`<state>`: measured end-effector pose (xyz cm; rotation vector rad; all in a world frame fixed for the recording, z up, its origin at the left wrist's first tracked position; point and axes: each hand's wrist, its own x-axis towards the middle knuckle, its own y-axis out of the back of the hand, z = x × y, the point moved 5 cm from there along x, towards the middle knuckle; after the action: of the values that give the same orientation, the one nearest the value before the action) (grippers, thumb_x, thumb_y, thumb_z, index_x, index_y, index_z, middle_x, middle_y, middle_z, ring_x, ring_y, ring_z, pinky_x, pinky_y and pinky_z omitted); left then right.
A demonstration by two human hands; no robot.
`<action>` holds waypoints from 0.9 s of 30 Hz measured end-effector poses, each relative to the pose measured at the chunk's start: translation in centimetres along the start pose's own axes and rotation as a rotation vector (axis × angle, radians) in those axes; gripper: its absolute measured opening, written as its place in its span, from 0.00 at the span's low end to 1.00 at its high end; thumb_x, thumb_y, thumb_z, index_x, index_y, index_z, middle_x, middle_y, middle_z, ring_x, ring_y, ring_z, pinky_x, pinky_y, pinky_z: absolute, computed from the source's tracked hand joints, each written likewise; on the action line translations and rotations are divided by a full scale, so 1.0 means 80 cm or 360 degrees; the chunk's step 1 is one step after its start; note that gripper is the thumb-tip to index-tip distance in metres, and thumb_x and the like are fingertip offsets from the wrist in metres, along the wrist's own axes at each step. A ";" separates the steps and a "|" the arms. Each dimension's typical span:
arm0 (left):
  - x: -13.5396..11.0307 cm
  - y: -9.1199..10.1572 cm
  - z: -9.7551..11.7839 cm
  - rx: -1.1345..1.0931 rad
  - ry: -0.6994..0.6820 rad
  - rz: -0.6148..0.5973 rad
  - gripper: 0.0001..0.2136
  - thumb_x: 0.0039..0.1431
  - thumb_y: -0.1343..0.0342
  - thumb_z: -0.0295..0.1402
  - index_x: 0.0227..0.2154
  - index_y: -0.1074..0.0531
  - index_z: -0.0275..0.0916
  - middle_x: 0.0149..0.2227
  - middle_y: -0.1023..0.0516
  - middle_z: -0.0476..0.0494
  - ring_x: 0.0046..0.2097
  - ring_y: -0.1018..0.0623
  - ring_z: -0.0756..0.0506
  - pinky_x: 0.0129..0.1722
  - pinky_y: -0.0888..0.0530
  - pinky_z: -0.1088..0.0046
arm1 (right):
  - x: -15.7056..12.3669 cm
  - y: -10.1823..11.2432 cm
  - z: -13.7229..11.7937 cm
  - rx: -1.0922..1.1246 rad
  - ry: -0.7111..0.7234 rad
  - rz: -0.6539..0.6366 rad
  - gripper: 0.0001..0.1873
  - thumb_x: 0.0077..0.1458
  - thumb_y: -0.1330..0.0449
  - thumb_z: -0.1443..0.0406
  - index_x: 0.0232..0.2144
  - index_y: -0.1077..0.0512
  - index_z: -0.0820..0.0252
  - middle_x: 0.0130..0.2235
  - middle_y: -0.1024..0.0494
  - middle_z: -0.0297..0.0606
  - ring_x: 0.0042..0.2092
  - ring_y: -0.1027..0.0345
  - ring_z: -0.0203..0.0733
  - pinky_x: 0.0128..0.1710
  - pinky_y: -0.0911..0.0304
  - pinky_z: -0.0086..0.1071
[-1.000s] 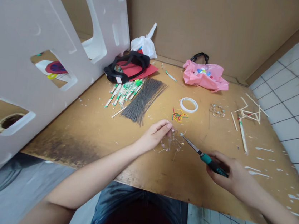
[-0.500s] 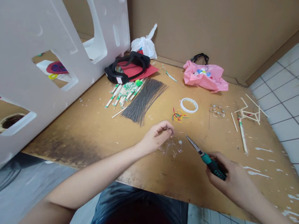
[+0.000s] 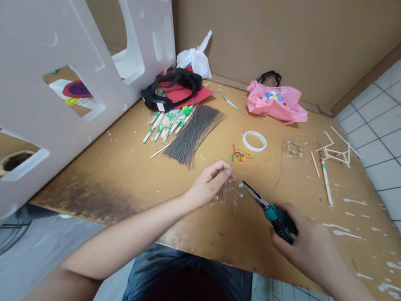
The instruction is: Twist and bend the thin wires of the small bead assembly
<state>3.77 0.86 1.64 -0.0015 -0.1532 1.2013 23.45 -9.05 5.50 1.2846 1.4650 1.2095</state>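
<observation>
My left hand (image 3: 213, 181) is closed in a pinch on a thin wire piece with beads (image 3: 230, 194), which hangs below the fingertips over the table. Its finer parts are too small to make out. In my right hand (image 3: 306, 237) is a pair of long-nose pliers (image 3: 269, 211) with teal and black handles, the fingers wrapped round them. The tips of the pliers point at the beaded wire, close to a pale bead. Just beyond my left hand lie coloured rubber bands (image 3: 242, 155) and a roll of white tape (image 3: 254, 141).
Grey wires (image 3: 193, 137) lie beside wrapped chopsticks (image 3: 165, 125). Behind them are a black headband (image 3: 155, 99), red paper (image 3: 204, 95) and a white bag (image 3: 196, 63). A pink bag (image 3: 278, 104), a beaded wire ring (image 3: 292, 149) and a stick frame (image 3: 335, 154) lie to the right. A white plastic panel (image 3: 24, 77) stands left.
My right hand has moved left with the pliers, bringing their tips nearer the beaded wire. My left hand keeps its pinch, and the hanging wire has shifted slightly.
</observation>
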 end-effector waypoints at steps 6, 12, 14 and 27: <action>-0.004 -0.004 0.003 0.0097 -0.0070 -0.0062 0.11 0.58 0.52 0.38 0.26 0.35 0.37 0.24 0.34 0.51 0.28 0.35 0.53 0.30 0.38 0.76 | 0.013 -0.005 -0.006 0.0155 -0.0046 -0.0085 0.20 0.44 0.45 0.65 0.44 0.32 0.56 0.38 0.21 0.38 0.34 0.26 0.44 0.32 0.35 0.34; -0.002 -0.002 -0.004 0.0153 -0.0032 -0.0066 0.12 0.60 0.56 0.39 0.27 0.35 0.37 0.25 0.35 0.51 0.29 0.35 0.52 0.31 0.38 0.76 | 0.007 -0.008 -0.006 0.0218 -0.0059 -0.0015 0.21 0.45 0.45 0.65 0.44 0.33 0.56 0.37 0.21 0.37 0.34 0.26 0.44 0.33 0.34 0.34; -0.001 -0.003 -0.006 0.0190 -0.0044 -0.0109 0.14 0.62 0.58 0.39 0.26 0.35 0.37 0.25 0.36 0.51 0.30 0.35 0.51 0.33 0.38 0.75 | 0.004 -0.009 -0.005 0.0219 -0.0014 0.0032 0.21 0.45 0.44 0.65 0.45 0.34 0.56 0.37 0.22 0.38 0.34 0.26 0.43 0.33 0.34 0.34; 0.004 0.006 -0.008 0.0029 0.0168 0.0128 0.22 0.54 0.48 0.49 0.16 0.43 0.38 0.17 0.47 0.55 0.21 0.45 0.54 0.23 0.46 0.76 | 0.003 -0.018 -0.023 -0.0015 0.0291 0.0211 0.20 0.46 0.46 0.65 0.44 0.36 0.59 0.33 0.24 0.37 0.30 0.28 0.39 0.27 0.37 0.31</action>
<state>3.50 1.40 0.98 -0.0552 -0.0501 1.2798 21.37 -9.08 4.48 1.3100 1.5198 1.4523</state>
